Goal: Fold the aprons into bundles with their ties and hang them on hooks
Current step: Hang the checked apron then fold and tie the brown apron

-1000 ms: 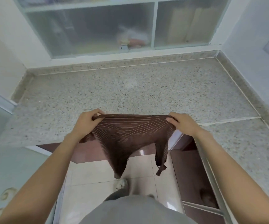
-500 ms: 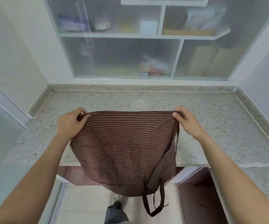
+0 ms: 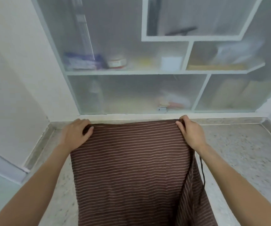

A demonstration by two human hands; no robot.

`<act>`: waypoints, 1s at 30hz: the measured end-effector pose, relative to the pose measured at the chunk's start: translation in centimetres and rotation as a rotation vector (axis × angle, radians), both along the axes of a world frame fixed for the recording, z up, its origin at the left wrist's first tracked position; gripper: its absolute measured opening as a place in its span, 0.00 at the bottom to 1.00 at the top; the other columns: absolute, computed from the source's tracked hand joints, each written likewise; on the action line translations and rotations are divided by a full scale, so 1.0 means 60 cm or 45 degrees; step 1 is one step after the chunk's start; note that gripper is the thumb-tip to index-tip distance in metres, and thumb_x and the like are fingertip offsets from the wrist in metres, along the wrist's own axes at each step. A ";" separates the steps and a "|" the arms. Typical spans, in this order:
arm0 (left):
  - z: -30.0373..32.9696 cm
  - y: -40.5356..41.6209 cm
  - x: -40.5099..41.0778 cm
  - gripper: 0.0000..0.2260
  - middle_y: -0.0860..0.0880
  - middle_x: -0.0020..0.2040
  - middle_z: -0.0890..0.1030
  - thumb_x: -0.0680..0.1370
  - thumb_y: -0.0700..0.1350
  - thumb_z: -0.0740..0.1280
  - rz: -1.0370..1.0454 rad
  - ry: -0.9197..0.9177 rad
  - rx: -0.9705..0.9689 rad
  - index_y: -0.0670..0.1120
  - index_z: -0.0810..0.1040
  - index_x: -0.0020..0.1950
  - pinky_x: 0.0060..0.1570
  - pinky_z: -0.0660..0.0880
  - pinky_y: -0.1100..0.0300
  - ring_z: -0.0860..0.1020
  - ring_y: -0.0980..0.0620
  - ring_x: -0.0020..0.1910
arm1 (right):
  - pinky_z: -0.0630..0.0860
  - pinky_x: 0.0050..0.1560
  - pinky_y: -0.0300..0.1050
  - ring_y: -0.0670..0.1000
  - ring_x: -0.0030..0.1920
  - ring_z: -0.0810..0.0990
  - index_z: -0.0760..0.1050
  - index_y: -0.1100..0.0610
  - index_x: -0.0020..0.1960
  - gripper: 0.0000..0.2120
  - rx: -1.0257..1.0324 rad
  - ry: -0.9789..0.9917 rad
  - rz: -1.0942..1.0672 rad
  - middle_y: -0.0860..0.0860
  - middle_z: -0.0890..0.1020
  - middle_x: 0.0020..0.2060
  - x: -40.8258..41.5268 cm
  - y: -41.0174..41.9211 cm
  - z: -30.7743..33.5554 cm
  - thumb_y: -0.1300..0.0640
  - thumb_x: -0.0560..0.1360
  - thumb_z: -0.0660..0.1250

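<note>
The brown striped apron (image 3: 131, 168) lies spread over the speckled stone surface (image 3: 245, 160), its far edge near the back wall and its near part running out of view at the bottom. The left hand (image 3: 76, 134) pinches the far left corner; the right hand (image 3: 191, 132) pinches the far right corner. A dark tie (image 3: 202, 170) trails along the apron's right side. Beyond stands a frosted cabinet (image 3: 131, 93) holding blurred items.

The brown cloth apron with thin pale stripes (image 3: 131, 168) looks soft and matt. Under it, the speckled grey stone countertop (image 3: 245, 152) looks polished; behind, frosted translucent cabinet panels (image 3: 131, 93).
</note>
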State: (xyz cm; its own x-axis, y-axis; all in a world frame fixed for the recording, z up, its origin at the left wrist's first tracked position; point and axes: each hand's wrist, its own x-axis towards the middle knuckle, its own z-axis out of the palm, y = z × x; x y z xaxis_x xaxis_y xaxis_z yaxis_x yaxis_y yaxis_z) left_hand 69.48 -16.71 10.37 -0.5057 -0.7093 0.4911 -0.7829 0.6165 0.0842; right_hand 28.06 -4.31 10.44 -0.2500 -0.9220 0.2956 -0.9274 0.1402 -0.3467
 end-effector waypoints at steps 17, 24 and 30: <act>-0.228 -0.269 -0.076 0.06 0.44 0.41 0.82 0.74 0.46 0.70 0.219 -0.348 -0.001 0.43 0.81 0.44 0.45 0.71 0.48 0.77 0.41 0.45 | 0.71 0.27 0.44 0.55 0.31 0.77 0.74 0.59 0.42 0.15 0.008 0.567 0.055 0.53 0.78 0.31 -0.056 -0.256 -0.230 0.49 0.78 0.56; -0.311 -0.226 -0.106 0.15 0.44 0.60 0.77 0.77 0.51 0.64 0.356 -0.322 0.333 0.46 0.75 0.61 0.68 0.55 0.42 0.70 0.42 0.64 | 0.64 0.65 0.59 0.61 0.62 0.71 0.75 0.60 0.58 0.15 0.150 0.401 0.096 0.59 0.77 0.58 -0.010 -0.249 -0.311 0.59 0.72 0.68; -0.370 -0.138 -0.155 0.35 0.47 0.78 0.43 0.73 0.72 0.47 0.573 -0.238 0.939 0.60 0.43 0.76 0.65 0.41 0.30 0.39 0.41 0.75 | 0.35 0.68 0.66 0.64 0.74 0.41 0.48 0.46 0.76 0.37 0.661 0.291 0.190 0.55 0.47 0.76 0.079 -0.196 -0.386 0.29 0.72 0.41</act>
State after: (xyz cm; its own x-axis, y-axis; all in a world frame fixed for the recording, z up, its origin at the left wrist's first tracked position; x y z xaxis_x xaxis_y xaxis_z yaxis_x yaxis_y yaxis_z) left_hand 60.20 -24.99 -11.81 -0.1284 -0.9640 -0.2327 -0.9790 0.0857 0.1851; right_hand 32.82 -16.10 -12.70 -0.0894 -0.9809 -0.1729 -0.9933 0.1005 -0.0564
